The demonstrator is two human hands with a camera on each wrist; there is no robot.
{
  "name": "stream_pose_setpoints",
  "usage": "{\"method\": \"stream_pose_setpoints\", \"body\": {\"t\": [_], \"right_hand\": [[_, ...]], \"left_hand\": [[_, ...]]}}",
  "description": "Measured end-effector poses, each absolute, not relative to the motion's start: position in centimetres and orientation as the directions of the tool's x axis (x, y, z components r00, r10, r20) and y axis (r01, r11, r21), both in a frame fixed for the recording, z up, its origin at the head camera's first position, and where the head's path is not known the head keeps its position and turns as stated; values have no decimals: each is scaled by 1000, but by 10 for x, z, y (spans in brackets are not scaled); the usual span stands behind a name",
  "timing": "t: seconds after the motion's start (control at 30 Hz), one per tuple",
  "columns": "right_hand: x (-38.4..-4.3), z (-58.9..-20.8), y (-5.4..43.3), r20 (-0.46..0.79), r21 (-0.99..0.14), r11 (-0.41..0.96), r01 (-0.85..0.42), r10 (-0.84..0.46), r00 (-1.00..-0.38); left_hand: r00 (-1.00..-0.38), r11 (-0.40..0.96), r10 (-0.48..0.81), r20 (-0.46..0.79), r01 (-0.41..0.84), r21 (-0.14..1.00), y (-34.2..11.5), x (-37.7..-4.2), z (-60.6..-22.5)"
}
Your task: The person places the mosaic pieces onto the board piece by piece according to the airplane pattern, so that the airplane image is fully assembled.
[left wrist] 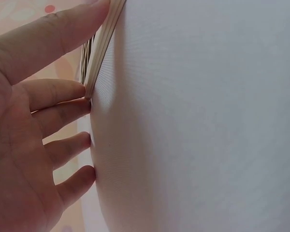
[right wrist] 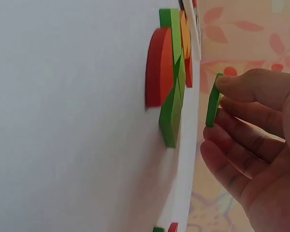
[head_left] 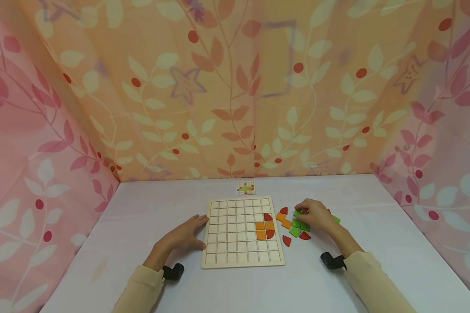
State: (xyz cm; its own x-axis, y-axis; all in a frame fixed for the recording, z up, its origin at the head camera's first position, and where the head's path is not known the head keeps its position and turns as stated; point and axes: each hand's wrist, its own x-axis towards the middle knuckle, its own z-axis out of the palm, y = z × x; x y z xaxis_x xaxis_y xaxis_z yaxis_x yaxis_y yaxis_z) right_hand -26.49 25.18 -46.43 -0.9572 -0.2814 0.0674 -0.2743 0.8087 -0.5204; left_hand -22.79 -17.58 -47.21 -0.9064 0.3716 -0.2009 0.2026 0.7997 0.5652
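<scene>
A wooden grid board (head_left: pixel 232 237) lies flat on the table. Three orange square tiles (head_left: pixel 260 225) and two red quarter-circle tiles (head_left: pixel 268 216) sit in cells at its right side. My left hand (head_left: pixel 186 234) rests at the board's left edge, thumb and fingers spread, fingertips on the rim. To the right of the board, my right hand (head_left: pixel 315 214) is over the loose tiles. It pinches a green tile (right wrist: pixel 214 100) between thumb and fingers, raised off the table in the right wrist view. Beneath that hand lie green tiles (head_left: pixel 295 231), some of them hidden.
Loose red quarter-circles (head_left: pixel 304 236) and orange squares (head_left: pixel 286 224) lie beside the board's right edge. A small picture card (head_left: pixel 245 187) with a coloured pattern on a grid lies behind the board. Patterned cloth (head_left: pixel 219 108) hangs around the white table (head_left: pixel 141 208).
</scene>
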Motion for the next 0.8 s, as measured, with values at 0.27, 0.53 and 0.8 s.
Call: {"method": "stream_pose_setpoints", "body": {"t": [0.27,0.53,0.8], "right_hand": [[-263,-464,235,85,-604,744,-285,-295,-952],[-260,-463,215,93,-653,697,-295,-312,-945],[-260,-464,199,89,-681,662,-313,-350,-933]], "left_hand": [[-906,806,365,-213,193,560,-177,-229,-473],[-911,804,347,-225,165,571,-175,-228,-474],[-909,798,352,-225,165,580,-176,-229,-474]]}}
